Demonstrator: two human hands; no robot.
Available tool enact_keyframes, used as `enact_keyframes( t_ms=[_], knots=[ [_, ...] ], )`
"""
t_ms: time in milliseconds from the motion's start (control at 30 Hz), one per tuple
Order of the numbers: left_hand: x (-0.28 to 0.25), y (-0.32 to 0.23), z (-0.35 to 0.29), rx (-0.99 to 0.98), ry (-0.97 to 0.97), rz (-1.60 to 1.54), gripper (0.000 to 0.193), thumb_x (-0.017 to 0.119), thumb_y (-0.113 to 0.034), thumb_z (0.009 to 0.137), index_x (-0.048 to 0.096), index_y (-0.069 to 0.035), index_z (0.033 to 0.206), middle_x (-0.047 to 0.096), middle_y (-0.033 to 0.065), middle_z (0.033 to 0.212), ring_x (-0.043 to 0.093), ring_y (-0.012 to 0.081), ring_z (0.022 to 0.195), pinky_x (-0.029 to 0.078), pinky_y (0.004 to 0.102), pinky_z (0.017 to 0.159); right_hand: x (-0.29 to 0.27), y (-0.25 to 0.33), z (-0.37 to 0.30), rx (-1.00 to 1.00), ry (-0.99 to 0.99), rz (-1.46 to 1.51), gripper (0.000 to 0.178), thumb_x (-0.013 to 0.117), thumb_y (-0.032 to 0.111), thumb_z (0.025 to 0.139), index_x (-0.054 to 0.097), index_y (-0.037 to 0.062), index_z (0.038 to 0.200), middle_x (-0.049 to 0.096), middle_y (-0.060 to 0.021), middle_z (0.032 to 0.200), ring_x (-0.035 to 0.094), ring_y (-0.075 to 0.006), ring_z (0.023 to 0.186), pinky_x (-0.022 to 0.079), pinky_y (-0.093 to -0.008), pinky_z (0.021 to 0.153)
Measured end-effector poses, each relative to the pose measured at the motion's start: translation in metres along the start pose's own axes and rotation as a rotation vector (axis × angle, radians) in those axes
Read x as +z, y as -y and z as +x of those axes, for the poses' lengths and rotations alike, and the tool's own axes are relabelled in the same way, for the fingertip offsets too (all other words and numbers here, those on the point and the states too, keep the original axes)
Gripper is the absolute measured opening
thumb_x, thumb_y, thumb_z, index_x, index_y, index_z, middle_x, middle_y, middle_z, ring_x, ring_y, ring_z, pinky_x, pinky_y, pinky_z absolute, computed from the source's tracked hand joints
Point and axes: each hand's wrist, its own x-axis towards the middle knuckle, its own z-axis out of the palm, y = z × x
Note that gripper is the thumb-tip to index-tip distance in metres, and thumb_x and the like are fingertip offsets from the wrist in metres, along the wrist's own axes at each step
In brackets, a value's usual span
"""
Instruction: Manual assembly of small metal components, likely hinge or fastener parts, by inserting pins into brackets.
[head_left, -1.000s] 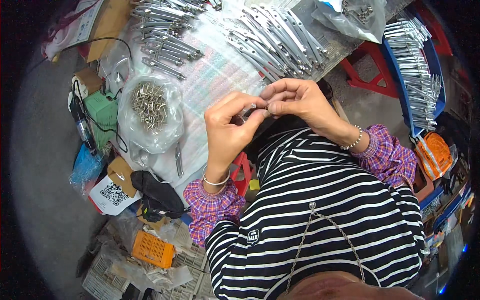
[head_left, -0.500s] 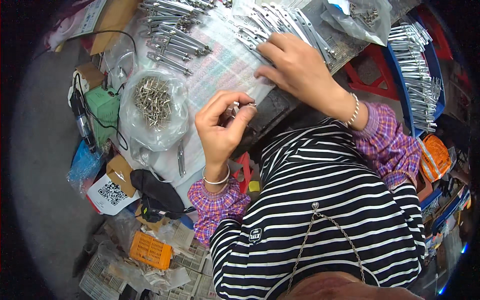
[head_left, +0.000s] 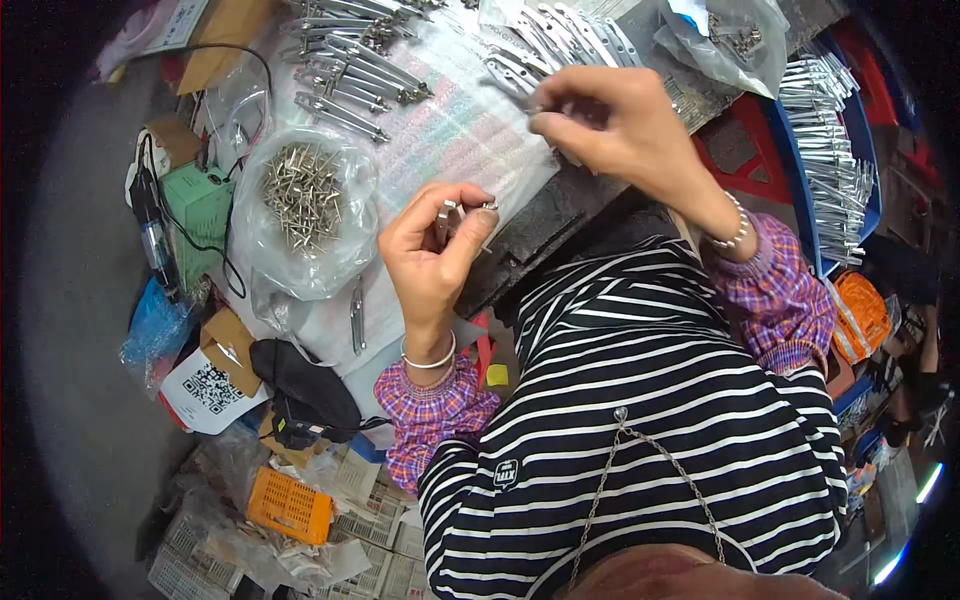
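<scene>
My left hand [head_left: 428,255] is closed around small shiny metal fittings [head_left: 449,212], partly hidden by the curled fingers and thumb. Over the near edge of the pile of flat silver metal bars [head_left: 560,38], my right hand [head_left: 630,120] pinches the end of one silver metal bar [head_left: 508,80], which is blurred. On the left, more silver bars with fittings at their ends [head_left: 362,72] lie in rows on the cloth [head_left: 450,125]. A clear plastic bag [head_left: 350,240] stands open, full of small metal pins [head_left: 302,198].
A green box-shaped device [head_left: 195,205] with cables stands at the left, near an electric screwdriver [head_left: 160,255]. One pair of bars [head_left: 357,318] lies below the bag. To the right, a blue crate [head_left: 790,150] holds stacked bars [head_left: 830,170]. Another plastic bag [head_left: 755,70] sits at the table's far right.
My right hand has drawn back slightly to the right, its fingers now pinched on a bar instead of spread over the pile. My left hand has shifted slightly left, still gripping the fittings.
</scene>
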Motion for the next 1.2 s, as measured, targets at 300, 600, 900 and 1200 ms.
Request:
enact_keyframes(
  t_ms=[300,600,900,1200],
  knots=[
    [0.035,-0.006,0.002,0.023,-0.001,-0.088,0.01,0.065,0.004,0.068,0.064,-0.001,0.077,0.053,-0.0049,0.069,0.032,-0.0015,0.05,0.022,0.0155,0.044,0.004,-0.019,-0.055,0.477,0.242,1.071,0.023,0.057,0.021,0.086,0.056,0.0019,0.099,0.059,-0.0026,0.082,0.057,-0.0067,0.073,0.045,-0.0183,0.062],
    [0.047,-0.007,-0.001,0.068,-0.016,0.018,0.011,0.066,0.002,0.068,0.063,-0.002,0.077,0.051,-0.0038,0.066,0.033,0.0003,0.05,0.023,0.0168,0.044,0.018,-0.026,-0.069,0.705,0.268,1.367,0.029,0.059,0.014,0.083,0.052,-0.0001,0.108,0.06,-0.0086,0.082,0.062,-0.0157,0.071,0.055,-0.0292,0.065],
    [0.056,-0.012,-0.004,0.123,-0.036,0.119,0.011,0.066,0.002,0.068,0.063,-0.001,0.078,0.055,-0.0012,0.069,0.038,0.0012,0.05,0.026,0.0161,0.044,0.02,-0.034,-0.073,0.685,0.25,1.517,0.031,0.058,0.015,0.085,0.051,-0.003,0.108,0.06,-0.0096,0.087,0.061,-0.0153,0.075,0.055,-0.0292,0.069],
    [0.058,-0.01,-0.004,0.131,-0.038,0.14,0.011,0.065,0.005,0.07,0.063,0.001,0.079,0.055,-0.0027,0.071,0.038,-0.0001,0.054,0.025,0.0149,0.047,0.02,-0.031,-0.071,0.675,0.25,1.47,0.028,0.054,0.016,0.087,0.052,-0.0015,0.109,0.059,-0.006,0.086,0.06,-0.0112,0.073,0.055,-0.026,0.067]
  ],
)
